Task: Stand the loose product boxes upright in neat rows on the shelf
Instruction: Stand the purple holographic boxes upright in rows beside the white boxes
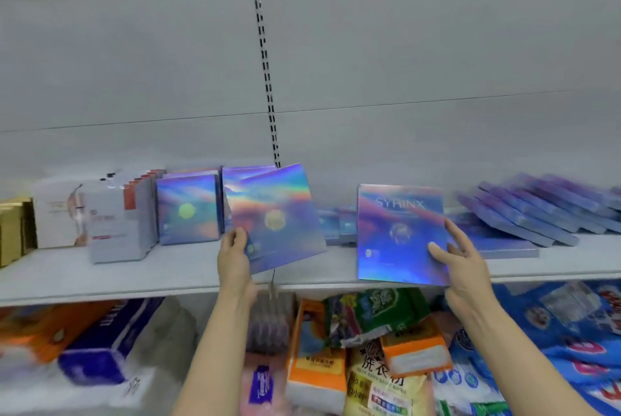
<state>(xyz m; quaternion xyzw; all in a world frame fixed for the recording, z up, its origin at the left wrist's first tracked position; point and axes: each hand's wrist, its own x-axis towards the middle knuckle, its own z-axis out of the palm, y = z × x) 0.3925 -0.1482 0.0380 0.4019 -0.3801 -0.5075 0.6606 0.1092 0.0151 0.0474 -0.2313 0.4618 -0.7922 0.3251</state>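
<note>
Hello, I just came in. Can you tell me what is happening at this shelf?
A person is tidying holographic product boxes on a grey shelf. The left hand holds one box tilted, next to a row of boxes already standing. The right hand holds a second box upright, printed SYRINX. To the right, more boxes lie toppled in a slanted pile, not yet stood up.

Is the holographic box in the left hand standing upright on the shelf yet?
No, tilted. The box leans right, gripped at its lower left corner by the left hand, unlike the upright row beside it.
</note>
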